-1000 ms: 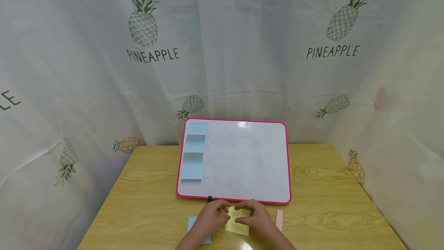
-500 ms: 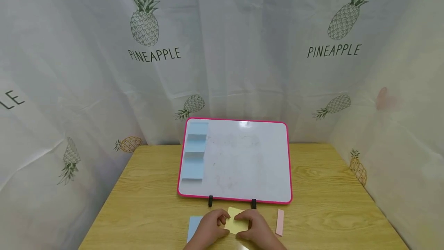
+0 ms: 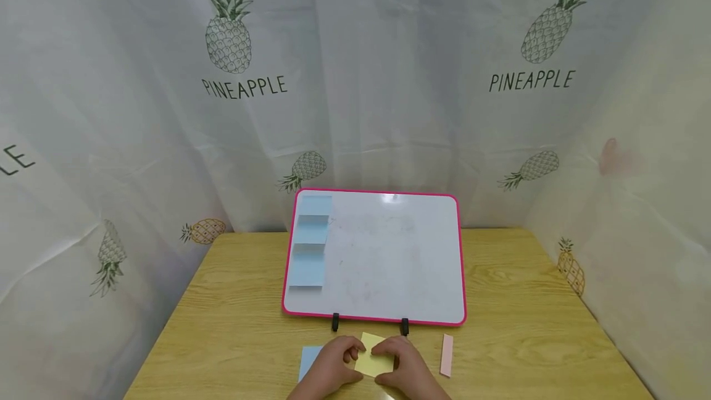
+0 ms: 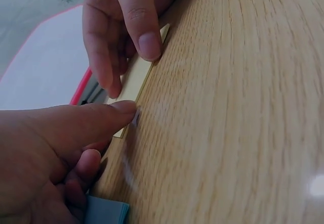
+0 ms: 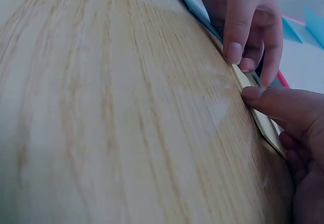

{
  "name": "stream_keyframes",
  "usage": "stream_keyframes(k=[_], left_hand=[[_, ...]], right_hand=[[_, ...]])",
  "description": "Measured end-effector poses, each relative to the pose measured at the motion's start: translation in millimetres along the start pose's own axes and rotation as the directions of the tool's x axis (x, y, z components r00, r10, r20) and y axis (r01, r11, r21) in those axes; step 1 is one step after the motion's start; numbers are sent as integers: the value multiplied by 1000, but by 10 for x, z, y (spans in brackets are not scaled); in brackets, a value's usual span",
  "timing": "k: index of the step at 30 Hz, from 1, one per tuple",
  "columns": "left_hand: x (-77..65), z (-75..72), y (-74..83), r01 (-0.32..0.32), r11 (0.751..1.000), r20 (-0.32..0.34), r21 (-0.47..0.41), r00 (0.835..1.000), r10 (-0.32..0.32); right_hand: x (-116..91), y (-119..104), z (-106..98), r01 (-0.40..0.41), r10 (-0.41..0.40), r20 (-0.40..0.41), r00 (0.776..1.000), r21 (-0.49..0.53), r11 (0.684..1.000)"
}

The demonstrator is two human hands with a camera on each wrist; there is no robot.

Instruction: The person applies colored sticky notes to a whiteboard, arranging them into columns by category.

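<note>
- Left hand [image 3: 333, 360] and right hand [image 3: 405, 363] have slid toward 6 o'clock: thumbs sat about mid-height on the yellow pad [image 3: 368, 363] a second ago, now they're at its near edge. Both black feet [image 3: 336, 321] under the board [image 3: 389, 252] now show fully.
- Fingers: both hands grasping the yellow pad. Right has thumb on the near edge, index bent over the top. Left pinches the 9 o'clock side, thumb overlapping the near edge; how firmly, can't tell.
- Yellow pad: on the surface [image 3: 500, 301], at the board's 6 o'clock, between the hands, slightly rotated.
- Around it: blue pad [image 3: 309, 360] at 9 o'clock, partly behind the left arm; pink strip [image 3: 446, 355] at 3 o'clock, apart from the right hand.
- Board: three blue notes [image 3: 307, 271] in a column, 10 down to 8 o'clock.
- Step, my read: working the pad's near edge, probably to separate a sheet. No sheet visibly free.
- Next move likely calls for left steadying the pad, right lifting one edge without dragging the rest.
</note>
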State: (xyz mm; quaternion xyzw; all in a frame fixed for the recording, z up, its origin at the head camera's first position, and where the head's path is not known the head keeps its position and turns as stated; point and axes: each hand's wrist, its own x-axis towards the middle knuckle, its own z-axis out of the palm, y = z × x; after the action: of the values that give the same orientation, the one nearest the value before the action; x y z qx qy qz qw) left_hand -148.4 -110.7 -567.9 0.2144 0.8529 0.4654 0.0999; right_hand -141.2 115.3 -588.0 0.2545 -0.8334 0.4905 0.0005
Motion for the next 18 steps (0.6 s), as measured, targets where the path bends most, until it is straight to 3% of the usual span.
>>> stream_keyframes(k=[4,13,18], left_hand=[[-6,5,-14,-4,999,-4,-38,1000,4],[23,5,-22,0,1000,4,-7,1000,0],[30,15,-26,5,1000,3,16,1000,-5]], right_hand=[[-12,-16,-9,-5,5,5,1000,13,1000],[-8,-8,0,112,-113,-44,993,-13,994],[-4,12,-10,88,-88,-31,996,1,996]])
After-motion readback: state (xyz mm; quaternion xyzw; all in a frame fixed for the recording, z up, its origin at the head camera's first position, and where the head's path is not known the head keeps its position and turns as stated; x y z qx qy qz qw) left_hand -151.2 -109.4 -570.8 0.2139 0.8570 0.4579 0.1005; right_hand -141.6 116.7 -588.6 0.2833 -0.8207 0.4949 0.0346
